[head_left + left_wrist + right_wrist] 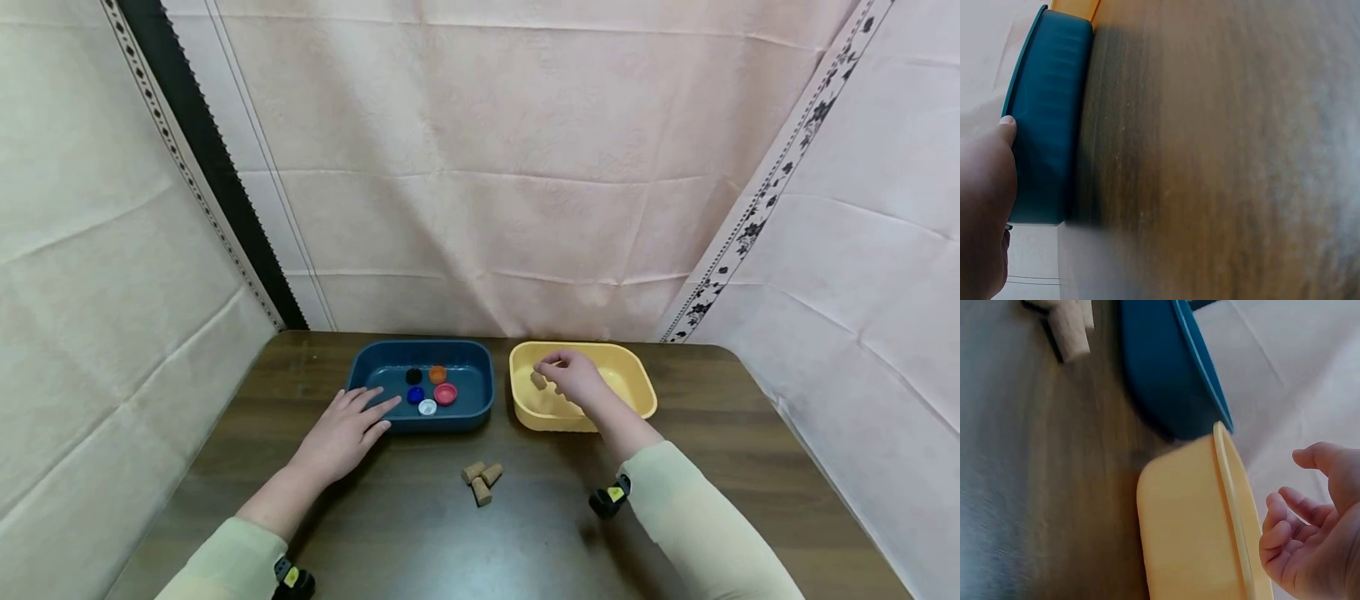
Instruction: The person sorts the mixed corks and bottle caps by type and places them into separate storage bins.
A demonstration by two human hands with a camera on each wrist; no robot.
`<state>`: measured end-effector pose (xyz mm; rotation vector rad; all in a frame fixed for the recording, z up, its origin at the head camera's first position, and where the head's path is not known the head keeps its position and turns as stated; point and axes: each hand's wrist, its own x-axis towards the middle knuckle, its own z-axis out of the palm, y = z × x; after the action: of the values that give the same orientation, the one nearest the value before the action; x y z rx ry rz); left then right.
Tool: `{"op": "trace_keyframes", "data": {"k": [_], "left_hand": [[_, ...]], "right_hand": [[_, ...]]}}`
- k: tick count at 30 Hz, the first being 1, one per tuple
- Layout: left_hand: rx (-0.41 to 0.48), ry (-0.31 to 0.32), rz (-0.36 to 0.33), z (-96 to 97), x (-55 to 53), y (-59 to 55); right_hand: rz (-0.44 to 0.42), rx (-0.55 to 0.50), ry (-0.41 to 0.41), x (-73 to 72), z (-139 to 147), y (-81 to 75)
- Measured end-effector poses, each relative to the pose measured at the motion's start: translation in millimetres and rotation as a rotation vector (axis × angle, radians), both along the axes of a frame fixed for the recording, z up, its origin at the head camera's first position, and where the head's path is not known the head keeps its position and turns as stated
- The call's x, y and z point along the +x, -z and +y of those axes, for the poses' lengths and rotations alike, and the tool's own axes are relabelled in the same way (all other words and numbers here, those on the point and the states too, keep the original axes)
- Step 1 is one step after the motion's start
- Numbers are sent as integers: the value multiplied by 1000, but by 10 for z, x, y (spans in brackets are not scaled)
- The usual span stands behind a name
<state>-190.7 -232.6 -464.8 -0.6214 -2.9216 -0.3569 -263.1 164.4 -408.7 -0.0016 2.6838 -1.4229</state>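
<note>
My left hand (341, 437) lies with spread, fairly straight fingers over the near left corner of the blue bin (480, 414). In the left wrist view its thumb (1008, 125) rests at the bin's rim. Over the yellow bin (647, 400) is my right hand (573, 379), its thumb and index finger apart and nothing between them in the right wrist view. A cork (538, 381) shows just below its fingertips, within the yellow bin's outline. Inside the blue bin lie several bottle caps: black (413, 377), orange (437, 375), blue (416, 395), pinkish red (446, 394) and white (427, 407).
Three corks (481, 492) lie close together on the brown wooden table (420, 533), in front of the gap between the bins. Both bins stand near the table's far edge. Pale cloth (480, 208) hangs behind and at both sides.
</note>
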Motion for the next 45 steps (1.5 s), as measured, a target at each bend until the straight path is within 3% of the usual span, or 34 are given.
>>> {"op": "trace_keyframes", "data": {"k": [12, 26, 36, 45], "left_hand": [[-23, 6, 11, 2, -16, 20], [-7, -9, -11, -14, -19, 47], [3, -16, -42, -19, -40, 64], [5, -17, -39, -16, -34, 59]], "right_hand": [[99, -4, -70, 508, -93, -28], [70, 42, -131, 1002, -147, 307], [50, 83, -164, 1104, -155, 389], [20, 115, -252, 1114, -285, 462]]}}
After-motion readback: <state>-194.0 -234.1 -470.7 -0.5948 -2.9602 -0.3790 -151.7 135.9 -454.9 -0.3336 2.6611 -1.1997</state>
